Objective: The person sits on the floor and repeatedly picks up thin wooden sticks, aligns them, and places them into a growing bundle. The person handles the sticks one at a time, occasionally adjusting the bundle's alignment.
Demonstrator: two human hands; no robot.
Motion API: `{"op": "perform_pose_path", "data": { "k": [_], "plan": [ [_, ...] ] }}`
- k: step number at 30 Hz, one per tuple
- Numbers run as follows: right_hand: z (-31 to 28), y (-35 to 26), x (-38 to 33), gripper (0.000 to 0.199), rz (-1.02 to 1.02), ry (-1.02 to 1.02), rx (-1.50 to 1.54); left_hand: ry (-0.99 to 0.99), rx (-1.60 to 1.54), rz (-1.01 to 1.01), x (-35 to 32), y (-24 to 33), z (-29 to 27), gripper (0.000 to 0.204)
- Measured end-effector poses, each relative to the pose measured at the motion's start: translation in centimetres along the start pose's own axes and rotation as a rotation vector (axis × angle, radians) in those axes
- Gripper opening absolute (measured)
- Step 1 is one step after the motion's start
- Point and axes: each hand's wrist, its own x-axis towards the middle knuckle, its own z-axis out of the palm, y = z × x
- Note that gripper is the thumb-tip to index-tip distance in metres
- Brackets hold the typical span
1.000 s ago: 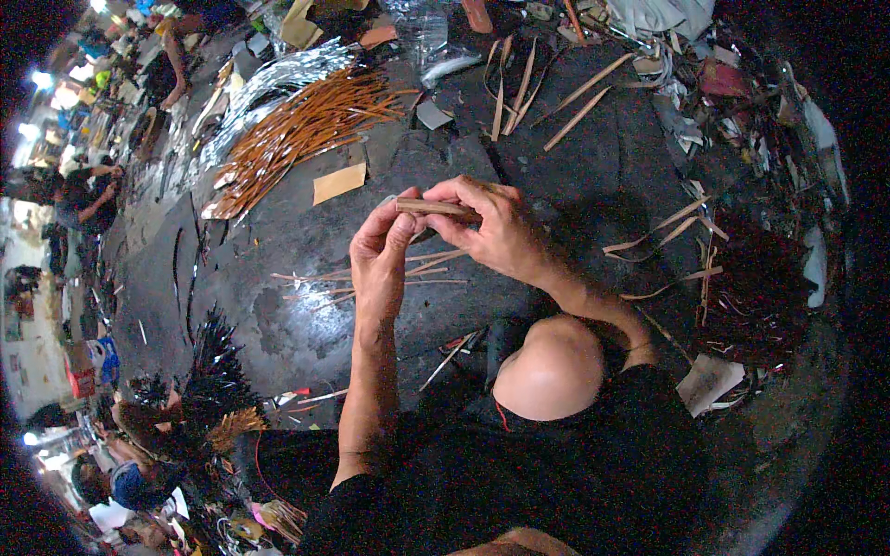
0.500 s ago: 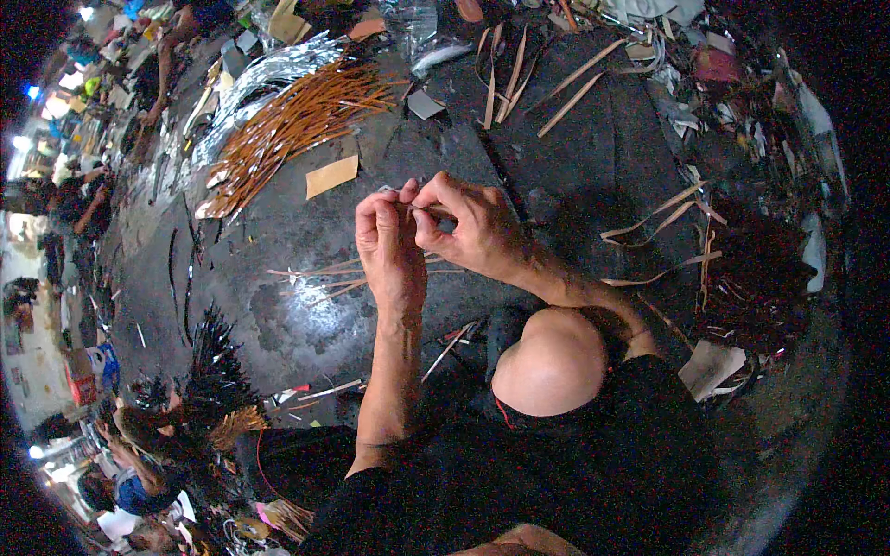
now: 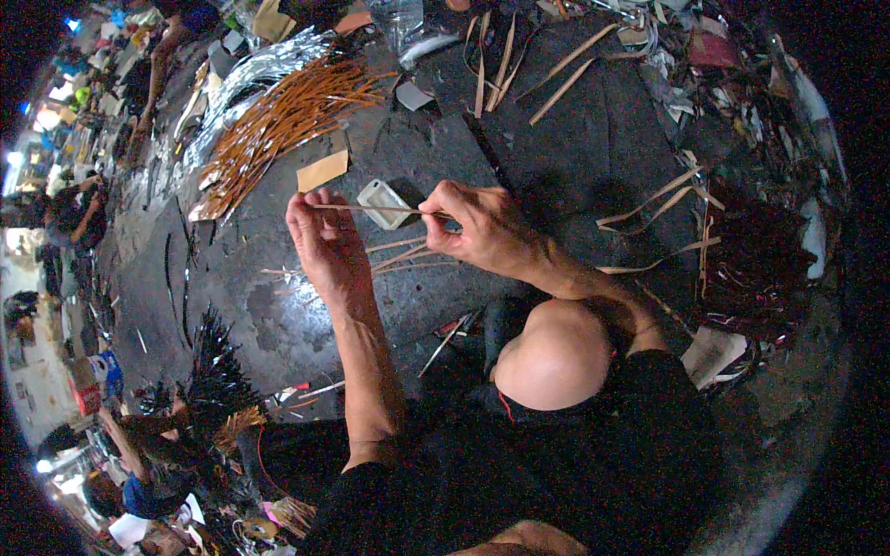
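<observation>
A thin brownish strip (image 3: 362, 208) is stretched straight between my two hands. My right hand (image 3: 482, 222) pinches its right end between thumb and fingertips. At the other end my left hand (image 3: 329, 246) holds the strip between thumb and fingers, with the other fingers partly spread. Below the strip on the dark floor lies a white phone-case-like shell (image 3: 387, 205), partly crossed by it. Several loose pale strips (image 3: 408, 255) lie under and between my forearms. A tan piece of card (image 3: 322, 171) sits just beyond my left hand.
A bundle of orange-brown strands (image 3: 283, 125) lies at the far left beside silvery strands (image 3: 246, 79). More tan strips (image 3: 496, 69) are at the back and on the right (image 3: 663, 199). Dark red strands (image 3: 756, 250) are piled far right. Other people (image 3: 139, 486) sit at left.
My left hand has moved left, away from the right, and the strip now spans the gap between them. The white shell has come into view between my hands.
</observation>
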Motion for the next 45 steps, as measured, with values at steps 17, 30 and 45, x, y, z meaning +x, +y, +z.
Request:
{"op": "perform_pose_path", "data": {
  "k": [17, 30, 45],
  "plan": [
    [-1.5, 0.3, -1.7, 0.019, 0.035, -0.098, -0.044, 0.08, -0.144, 0.04, 7.1, 7.8, -9.6, 0.017],
    [-2.2, 0.3, -2.4, 0.019, 0.028, -0.153, -0.055, 0.042, -0.09, 0.058, 11.9, 11.6, -16.6, 0.017],
    [-2.5, -0.1, -2.7, 0.017, 0.018, -0.204, -0.017, 0.003, 0.027, 0.007, 14.6, 13.6, -24.3, 0.017]
  ]
}}
